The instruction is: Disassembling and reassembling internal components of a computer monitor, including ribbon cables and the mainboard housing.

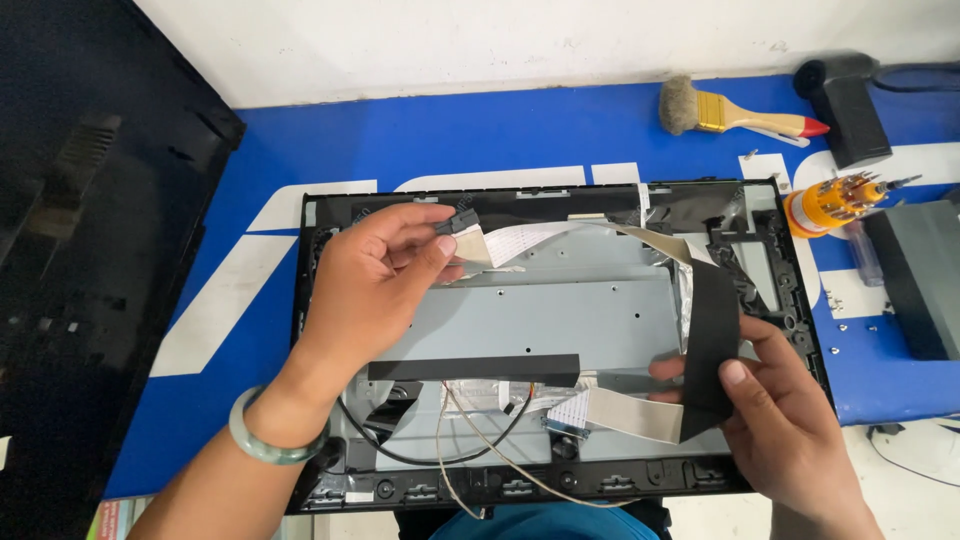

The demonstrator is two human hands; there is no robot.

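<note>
Electronics repair workshop: opened monitor [560, 330], screwdriver set [835, 203], dusting brush [735, 112].

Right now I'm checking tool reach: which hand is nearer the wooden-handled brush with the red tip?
Right. The right hand grips a black strip well below the brush; the left hand, holding a small black connector, is farther across the opened panel.

Black strip [712, 330], blue mat [450, 140]

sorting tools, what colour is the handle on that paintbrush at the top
The paintbrush handle is yellow with a red tip, per the head view.
</note>
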